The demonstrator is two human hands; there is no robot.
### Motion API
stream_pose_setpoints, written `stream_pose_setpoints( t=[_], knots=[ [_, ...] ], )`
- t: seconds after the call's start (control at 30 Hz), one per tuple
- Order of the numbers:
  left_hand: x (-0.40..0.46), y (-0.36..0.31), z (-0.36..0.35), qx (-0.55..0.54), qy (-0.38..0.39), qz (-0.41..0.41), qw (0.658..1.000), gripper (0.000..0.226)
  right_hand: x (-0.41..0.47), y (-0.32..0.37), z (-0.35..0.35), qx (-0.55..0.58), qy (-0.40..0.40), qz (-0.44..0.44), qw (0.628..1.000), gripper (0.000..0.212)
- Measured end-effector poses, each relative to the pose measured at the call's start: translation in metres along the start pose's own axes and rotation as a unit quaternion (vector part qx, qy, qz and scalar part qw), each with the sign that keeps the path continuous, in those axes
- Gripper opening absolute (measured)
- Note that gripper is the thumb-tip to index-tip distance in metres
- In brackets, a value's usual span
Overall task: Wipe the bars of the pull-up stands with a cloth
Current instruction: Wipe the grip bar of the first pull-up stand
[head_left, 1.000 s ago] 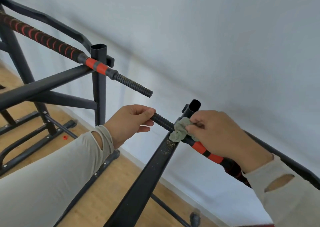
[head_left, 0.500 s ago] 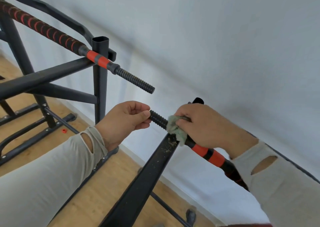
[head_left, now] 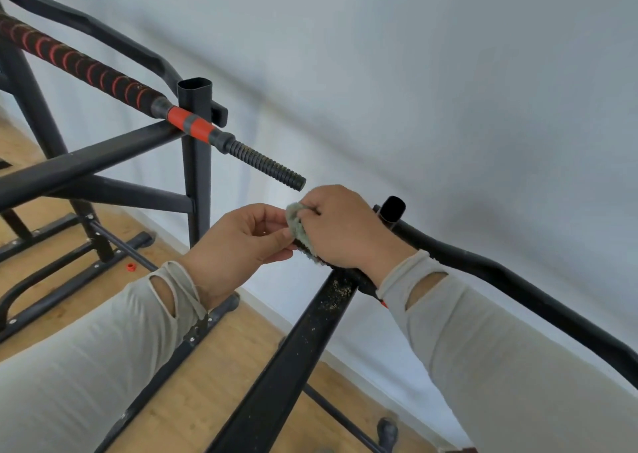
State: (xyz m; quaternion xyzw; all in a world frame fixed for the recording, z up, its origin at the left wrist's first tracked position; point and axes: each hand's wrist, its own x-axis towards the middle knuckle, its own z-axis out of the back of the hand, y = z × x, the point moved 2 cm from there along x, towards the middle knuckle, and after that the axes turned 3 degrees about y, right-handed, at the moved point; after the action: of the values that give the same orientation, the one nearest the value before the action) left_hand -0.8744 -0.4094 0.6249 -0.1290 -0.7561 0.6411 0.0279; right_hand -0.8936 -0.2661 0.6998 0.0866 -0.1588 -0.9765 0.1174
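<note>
My right hand (head_left: pixel 340 226) is curled round a crumpled grey-green cloth (head_left: pixel 299 229), clamping it onto the near end of the black threaded bar (head_left: pixel 348 270) of the closer pull-up stand; only a short stretch of that bar shows below my palm. My left hand (head_left: pixel 238 245) sits directly against the cloth, thumb and fingertips pinched together at the bar's tip, though I cannot tell whether they grip the bar end or the cloth's edge.

The sloping black square-section rail (head_left: pixel 297 345), speckled with pale grit, runs just beneath my right wrist. The open-topped black upright tube (head_left: pixel 392 211) stands close behind my right knuckles. The other stand's black ribbed bar with orange bands (head_left: pixel 266 167) ends just above my hands, so room upward is tight; open wooden floor (head_left: pixel 193 394) lies below.

Half a second ago a gap of bare thread showed between my hands; now the cloth has slid along to the tip and the hands meet.
</note>
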Motion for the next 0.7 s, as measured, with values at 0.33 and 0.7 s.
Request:
stream_pose_setpoints(
  t=[0.33,0.7],
  knots=[
    [0.003,0.003,-0.002,0.045,0.025,0.010,0.999,0.018,-0.065,-0.048,0.043,-0.089,0.054,0.017,0.994,0.012],
    [0.017,0.002,-0.002,0.168,-0.004,0.033,0.985,0.058,-0.055,0.004,-0.006,-0.153,-0.122,0.127,0.972,0.014]
  ],
)
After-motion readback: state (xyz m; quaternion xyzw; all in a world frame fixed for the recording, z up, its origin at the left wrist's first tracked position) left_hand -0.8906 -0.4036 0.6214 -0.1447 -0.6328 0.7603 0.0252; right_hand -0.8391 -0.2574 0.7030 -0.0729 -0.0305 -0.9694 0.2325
